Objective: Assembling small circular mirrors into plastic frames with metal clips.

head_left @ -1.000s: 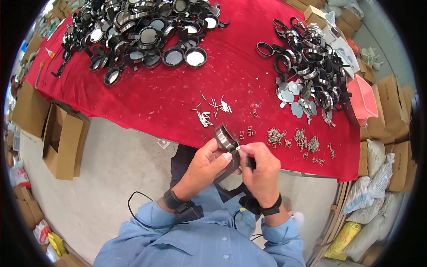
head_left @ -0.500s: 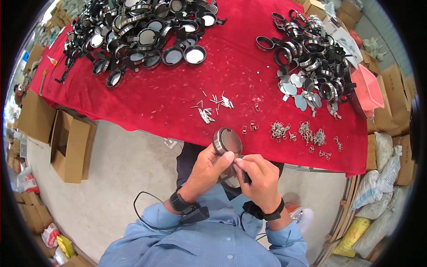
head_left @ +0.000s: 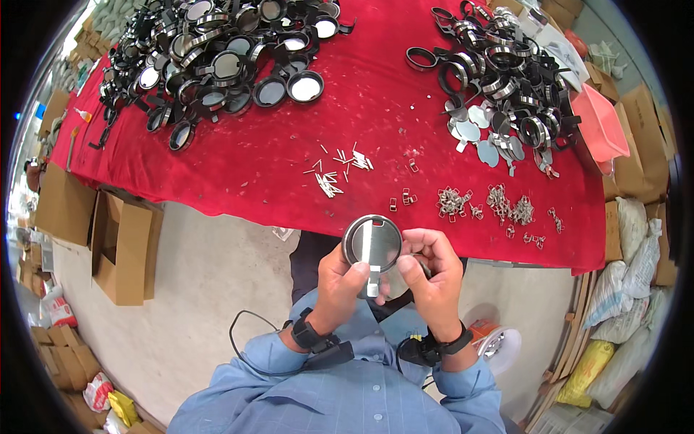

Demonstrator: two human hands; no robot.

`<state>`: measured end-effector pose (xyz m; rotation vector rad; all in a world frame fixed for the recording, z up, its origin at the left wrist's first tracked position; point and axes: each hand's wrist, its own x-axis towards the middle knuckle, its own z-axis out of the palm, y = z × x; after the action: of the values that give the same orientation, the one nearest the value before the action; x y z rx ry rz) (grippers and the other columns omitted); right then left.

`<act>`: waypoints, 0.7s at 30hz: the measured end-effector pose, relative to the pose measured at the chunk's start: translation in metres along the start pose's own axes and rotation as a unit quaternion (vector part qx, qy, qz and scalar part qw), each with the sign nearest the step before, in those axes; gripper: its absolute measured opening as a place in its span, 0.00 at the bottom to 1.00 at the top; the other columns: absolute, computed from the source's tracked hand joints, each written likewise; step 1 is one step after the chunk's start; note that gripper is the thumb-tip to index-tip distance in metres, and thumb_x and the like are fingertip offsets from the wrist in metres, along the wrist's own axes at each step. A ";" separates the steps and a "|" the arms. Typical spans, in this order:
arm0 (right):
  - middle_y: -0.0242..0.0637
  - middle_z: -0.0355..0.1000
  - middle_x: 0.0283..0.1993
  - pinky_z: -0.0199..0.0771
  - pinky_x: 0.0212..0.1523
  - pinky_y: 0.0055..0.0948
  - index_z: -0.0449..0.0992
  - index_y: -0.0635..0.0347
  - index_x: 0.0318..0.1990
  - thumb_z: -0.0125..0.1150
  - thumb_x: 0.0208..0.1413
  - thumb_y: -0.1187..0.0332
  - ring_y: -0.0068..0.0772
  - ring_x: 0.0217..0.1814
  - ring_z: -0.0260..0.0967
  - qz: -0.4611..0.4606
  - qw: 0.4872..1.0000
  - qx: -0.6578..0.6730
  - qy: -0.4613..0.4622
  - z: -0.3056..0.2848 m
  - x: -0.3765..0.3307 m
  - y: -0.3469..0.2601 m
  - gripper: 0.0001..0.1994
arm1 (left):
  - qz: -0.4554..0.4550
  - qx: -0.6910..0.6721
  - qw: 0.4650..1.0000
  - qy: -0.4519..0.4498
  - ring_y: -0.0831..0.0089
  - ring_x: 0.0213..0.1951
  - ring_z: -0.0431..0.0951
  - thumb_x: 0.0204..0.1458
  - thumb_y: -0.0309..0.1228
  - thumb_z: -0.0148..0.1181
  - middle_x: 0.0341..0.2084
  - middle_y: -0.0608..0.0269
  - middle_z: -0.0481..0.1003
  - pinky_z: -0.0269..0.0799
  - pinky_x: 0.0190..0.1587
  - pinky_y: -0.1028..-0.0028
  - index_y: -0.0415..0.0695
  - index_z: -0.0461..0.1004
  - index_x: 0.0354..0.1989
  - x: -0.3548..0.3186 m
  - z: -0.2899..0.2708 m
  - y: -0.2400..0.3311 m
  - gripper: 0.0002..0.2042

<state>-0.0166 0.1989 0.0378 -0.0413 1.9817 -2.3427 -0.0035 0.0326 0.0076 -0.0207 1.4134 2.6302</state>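
Observation:
My left hand (head_left: 338, 283) grips a round, black-rimmed metal lid (head_left: 371, 244) by its left side, thumb on the lower edge. The lid's grey disc faces up, with a small slot near its far rim and a bright metal tab (head_left: 373, 281) on its near edge. Close against the lid's right side is my right hand (head_left: 432, 271), its fingers curled and thumb bent in around something dark that is mostly hidden. Beyond the hands on the red cloth lie small white metal pins (head_left: 330, 186) and several wire clips (head_left: 452, 204).
A big heap of black-rimmed round pieces (head_left: 224, 65) covers the far left of the red-clothed table (head_left: 246, 173). More rings (head_left: 499, 69) and loose metal discs (head_left: 489, 153) are piled at right, beside a pink bin (head_left: 598, 124). An open carton (head_left: 121, 249) stands on the left floor.
The round lid has turned so its disc faces up more squarely, with its tab now showing. My right hand has shifted right and its fingers have moved up beside the rim.

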 end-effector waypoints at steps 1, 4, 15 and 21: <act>0.35 0.75 0.42 0.73 0.40 0.20 0.71 0.66 0.55 0.67 0.63 0.71 0.17 0.38 0.73 0.001 1.000 0.001 0.002 -0.003 0.003 0.004 0.17 | -0.004 -0.005 1.000 -0.003 0.75 0.30 0.81 0.62 0.31 0.51 0.40 0.54 0.79 0.81 0.28 0.74 0.32 0.69 0.57 0.000 0.002 0.000 0.18; 0.38 0.76 0.44 0.76 0.37 0.23 0.70 0.67 0.57 0.66 0.63 0.70 0.20 0.36 0.74 0.010 1.000 0.003 0.002 -0.009 0.008 0.014 0.18 | -0.026 -0.001 0.999 -0.027 0.74 0.30 0.81 0.63 0.31 0.50 0.40 0.54 0.79 0.81 0.29 0.74 0.32 0.67 0.58 -0.001 0.003 0.001 0.19; 0.42 0.78 0.44 0.79 0.21 0.31 0.65 0.68 0.61 0.62 0.63 0.74 0.27 0.24 0.74 0.159 0.950 0.266 -0.040 -0.001 0.009 0.005 0.21 | -0.062 0.018 0.997 -0.035 0.70 0.29 0.82 0.66 0.47 0.50 0.38 0.51 0.78 0.80 0.25 0.72 0.32 0.64 0.61 -0.002 0.005 -0.006 0.28; 0.43 0.77 0.46 0.79 0.25 0.29 0.64 0.70 0.61 0.61 0.63 0.74 0.27 0.27 0.74 0.144 0.954 0.263 -0.022 -0.002 0.007 0.013 0.22 | -0.028 0.012 0.999 -0.010 0.76 0.29 0.82 0.68 0.43 0.50 0.36 0.55 0.80 0.80 0.27 0.77 0.34 0.68 0.58 0.000 0.008 -0.007 0.22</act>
<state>-0.0232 0.1980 0.0248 0.2072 1.1858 -2.5442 -0.0024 0.0428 0.0058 -0.0290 1.4174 2.5604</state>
